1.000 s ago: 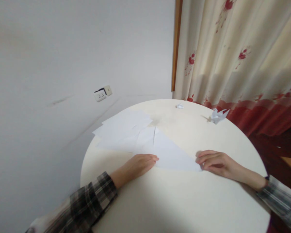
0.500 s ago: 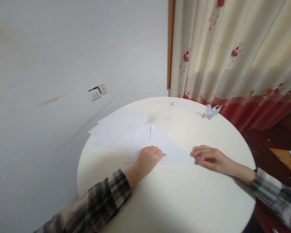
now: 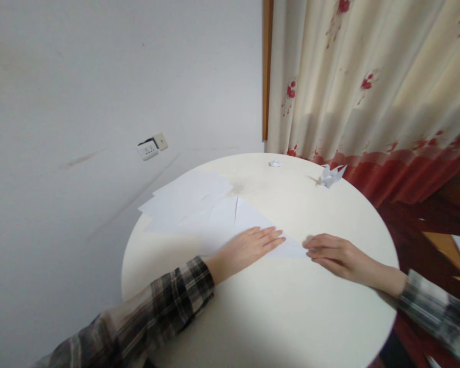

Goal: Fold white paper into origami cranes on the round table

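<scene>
A white sheet of paper folded into a triangle point(image 3: 249, 217) lies on the round table point(image 3: 276, 312), its long edge towards me. Palm down, my left hand point(image 3: 249, 246) rests flat on it with the fingers stretched out to the right. My right hand point(image 3: 339, 255) has its fingertips and thumb closed at the paper's right-hand corner. The left end of the triangle is partly hidden under my left hand and wrist, and it overlaps other loose white sheets point(image 3: 184, 194) behind it.
A folded paper crane point(image 3: 330, 177) stands near the table's far right edge. Further back lies a small folded or crumpled paper piece point(image 3: 275, 163). Beyond the table are a wall with a socket point(image 3: 148, 150) and a flowered curtain point(image 3: 341, 102).
My left hand has gone from a closed fist to lying flat, and its fingers now reach further right over the paper. My right hand stays at the corner, its fingers slightly closer together.
</scene>
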Demonstrator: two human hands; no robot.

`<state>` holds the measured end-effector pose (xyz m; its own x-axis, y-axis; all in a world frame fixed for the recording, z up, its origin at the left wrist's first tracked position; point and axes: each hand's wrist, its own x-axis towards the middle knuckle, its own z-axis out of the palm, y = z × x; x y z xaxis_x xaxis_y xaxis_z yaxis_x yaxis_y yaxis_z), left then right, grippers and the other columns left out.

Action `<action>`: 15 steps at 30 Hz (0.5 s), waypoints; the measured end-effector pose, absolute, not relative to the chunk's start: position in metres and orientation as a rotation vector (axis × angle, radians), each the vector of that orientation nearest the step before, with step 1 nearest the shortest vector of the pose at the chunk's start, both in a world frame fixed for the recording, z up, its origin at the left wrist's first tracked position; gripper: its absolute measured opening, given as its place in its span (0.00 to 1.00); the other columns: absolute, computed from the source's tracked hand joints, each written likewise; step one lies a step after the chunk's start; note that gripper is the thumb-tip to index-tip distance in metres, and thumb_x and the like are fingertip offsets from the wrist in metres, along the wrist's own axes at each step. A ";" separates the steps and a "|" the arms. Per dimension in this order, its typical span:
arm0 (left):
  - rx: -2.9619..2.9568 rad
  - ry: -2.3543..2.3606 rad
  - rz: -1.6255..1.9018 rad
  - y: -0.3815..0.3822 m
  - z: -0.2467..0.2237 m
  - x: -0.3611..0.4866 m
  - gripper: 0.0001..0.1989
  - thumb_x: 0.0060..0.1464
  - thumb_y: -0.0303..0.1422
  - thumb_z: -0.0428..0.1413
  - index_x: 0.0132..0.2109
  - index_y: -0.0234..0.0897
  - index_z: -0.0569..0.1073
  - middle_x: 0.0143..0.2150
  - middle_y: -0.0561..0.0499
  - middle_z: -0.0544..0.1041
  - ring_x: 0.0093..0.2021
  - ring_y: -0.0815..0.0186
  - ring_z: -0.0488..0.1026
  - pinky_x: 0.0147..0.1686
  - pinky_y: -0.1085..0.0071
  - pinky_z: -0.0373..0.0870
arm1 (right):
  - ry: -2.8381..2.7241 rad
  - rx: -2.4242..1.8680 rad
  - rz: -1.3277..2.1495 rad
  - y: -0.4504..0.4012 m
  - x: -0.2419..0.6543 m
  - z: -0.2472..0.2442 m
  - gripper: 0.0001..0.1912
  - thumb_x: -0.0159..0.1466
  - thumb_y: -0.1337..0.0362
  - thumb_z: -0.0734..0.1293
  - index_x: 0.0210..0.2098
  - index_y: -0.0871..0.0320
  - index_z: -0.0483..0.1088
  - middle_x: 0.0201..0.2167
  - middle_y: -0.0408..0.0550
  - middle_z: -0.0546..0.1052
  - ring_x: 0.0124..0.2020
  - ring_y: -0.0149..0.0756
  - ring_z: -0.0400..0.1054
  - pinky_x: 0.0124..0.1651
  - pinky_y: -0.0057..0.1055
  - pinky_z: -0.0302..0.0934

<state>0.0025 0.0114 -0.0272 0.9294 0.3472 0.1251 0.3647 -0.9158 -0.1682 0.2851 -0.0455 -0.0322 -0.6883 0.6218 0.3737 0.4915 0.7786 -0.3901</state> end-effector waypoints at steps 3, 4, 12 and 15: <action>-3.007 -0.470 -0.047 0.019 -0.031 0.002 0.21 0.62 0.26 0.38 0.61 0.42 0.51 0.63 0.53 0.57 0.61 0.67 0.54 0.54 0.68 0.55 | -2.533 -0.885 0.251 -0.053 0.286 -0.033 0.14 0.63 0.67 0.60 0.47 0.58 0.69 0.48 0.53 0.71 0.51 0.39 0.63 0.54 0.38 0.60; -3.023 -0.469 -0.048 0.020 -0.032 0.003 0.21 0.61 0.25 0.39 0.60 0.41 0.54 0.62 0.52 0.59 0.60 0.66 0.56 0.54 0.69 0.56 | -2.549 -0.906 0.225 -0.056 0.286 -0.033 0.15 0.63 0.67 0.60 0.49 0.57 0.68 0.49 0.53 0.70 0.52 0.39 0.63 0.54 0.39 0.60; -2.989 -0.628 -0.264 0.004 -0.034 0.016 0.22 0.57 0.24 0.44 0.58 0.38 0.59 0.54 0.44 0.67 0.55 0.61 0.63 0.53 0.64 0.59 | -2.569 -1.013 0.148 -0.066 0.282 -0.029 0.19 0.63 0.63 0.60 0.53 0.55 0.65 0.52 0.52 0.69 0.53 0.42 0.62 0.53 0.40 0.61; -3.041 -0.740 -0.391 0.005 -0.037 0.014 0.22 0.56 0.24 0.46 0.56 0.44 0.63 0.54 0.47 0.67 0.54 0.61 0.62 0.52 0.62 0.60 | -2.559 -1.071 0.103 -0.070 0.275 -0.025 0.18 0.63 0.63 0.60 0.52 0.57 0.66 0.51 0.54 0.70 0.52 0.43 0.64 0.52 0.42 0.62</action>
<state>0.0138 0.0047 -0.0369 0.8592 0.4541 0.2358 0.4509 -0.8898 0.0702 0.2748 -0.0698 -0.0247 -0.6460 0.7010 0.3021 0.6744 0.7096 -0.2042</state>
